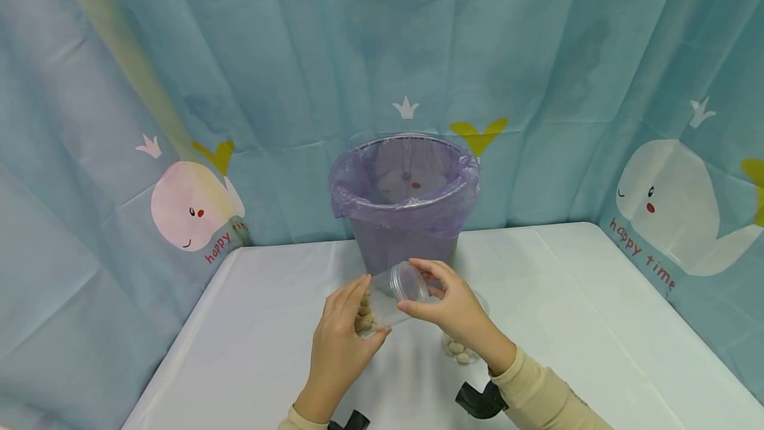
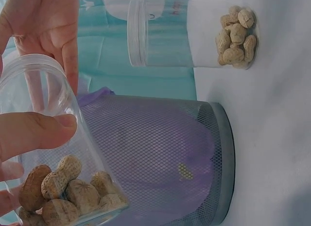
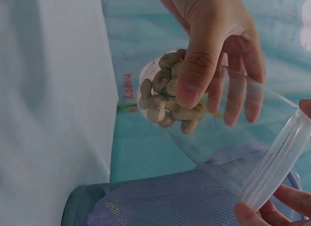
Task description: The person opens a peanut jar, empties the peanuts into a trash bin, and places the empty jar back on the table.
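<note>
My left hand grips a clear plastic jar near its base, fingers and thumb on opposite sides. Unshelled peanuts lie gathered at the bottom of this jar, which is tilted in the air with its top toward the right. Around the clear lid at that end, my right hand curls its thumb and fingers. In the right wrist view the lid sits on the jar's mouth. A second clear jar, upright on the table with peanuts in its base, is partly hidden behind my right hand in the head view.
Behind the hands stands a mesh bin lined with a purple bag. A white cloth covers the table. A blue curtain printed with whales hangs around the back and sides.
</note>
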### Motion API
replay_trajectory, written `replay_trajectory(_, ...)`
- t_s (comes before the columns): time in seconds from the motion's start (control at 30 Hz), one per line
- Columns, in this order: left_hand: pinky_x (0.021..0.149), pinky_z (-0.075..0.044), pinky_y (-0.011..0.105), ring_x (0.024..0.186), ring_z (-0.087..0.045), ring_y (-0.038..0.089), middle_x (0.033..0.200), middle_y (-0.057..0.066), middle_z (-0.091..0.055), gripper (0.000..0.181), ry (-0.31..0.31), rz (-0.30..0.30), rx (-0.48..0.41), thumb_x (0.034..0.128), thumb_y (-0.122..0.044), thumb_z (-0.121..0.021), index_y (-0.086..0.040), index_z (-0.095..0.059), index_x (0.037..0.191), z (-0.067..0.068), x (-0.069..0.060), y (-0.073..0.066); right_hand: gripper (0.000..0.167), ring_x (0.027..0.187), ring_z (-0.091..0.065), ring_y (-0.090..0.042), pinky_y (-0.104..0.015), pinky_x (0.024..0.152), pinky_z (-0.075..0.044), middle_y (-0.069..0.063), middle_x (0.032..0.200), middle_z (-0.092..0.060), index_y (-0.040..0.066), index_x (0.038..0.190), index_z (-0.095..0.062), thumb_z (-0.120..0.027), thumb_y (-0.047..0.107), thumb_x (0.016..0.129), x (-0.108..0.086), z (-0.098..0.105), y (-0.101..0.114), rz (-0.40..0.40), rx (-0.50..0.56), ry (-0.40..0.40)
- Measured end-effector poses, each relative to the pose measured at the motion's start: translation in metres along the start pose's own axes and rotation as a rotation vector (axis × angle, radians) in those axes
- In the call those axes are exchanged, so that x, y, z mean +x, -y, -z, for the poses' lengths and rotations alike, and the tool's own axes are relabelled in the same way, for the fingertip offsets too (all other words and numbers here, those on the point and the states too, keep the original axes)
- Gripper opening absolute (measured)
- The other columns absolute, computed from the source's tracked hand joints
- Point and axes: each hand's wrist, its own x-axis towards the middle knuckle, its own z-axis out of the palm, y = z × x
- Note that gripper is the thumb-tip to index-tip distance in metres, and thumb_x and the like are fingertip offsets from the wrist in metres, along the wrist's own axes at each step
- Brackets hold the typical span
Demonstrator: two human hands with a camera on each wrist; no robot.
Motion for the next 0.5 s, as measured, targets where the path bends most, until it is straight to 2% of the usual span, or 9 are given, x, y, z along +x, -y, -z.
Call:
replay_trajectory(0.3, 0.089, -0.06, 0.04, 0.116, -0.06, 0.03, 0.131, 0.009, -0.064, 0.098, -0.007, -0.006, 0.003, 0.0482, -0.019, -0.101, -0.007, -0.058, 0.135, 0.001, 0.0015, -0.0007, 0.089, 0.133, -0.045, -0.031, -0.052, 0.111, -0.045, -0.014, 0.148, -0.046, 0.009, 0.153, -0.035, -0.08, 0.039, 0.083, 0.0001, -0.0015, 0.0011, -0.058, 0.0, -0.028)
replay_trajectory(0.5, 0.089, -0.06, 0.04, 0.116, -0.06, 0.029, 0.131, 0.009, -0.064, 0.097, -0.012, -0.006, 0.003, 0.0485, -0.019, -0.101, -0.008, -0.058, 0.135, 0.0002, 0.0011, -0.0003, 0.083, 0.129, -0.05, -0.028, -0.048, 0.107, -0.05, -0.014, 0.146, -0.05, 0.006, 0.148, -0.044, -0.082, 0.038, 0.081, 0.0007, -0.0028, 0.0009, -0.087, -0.011, -0.043)
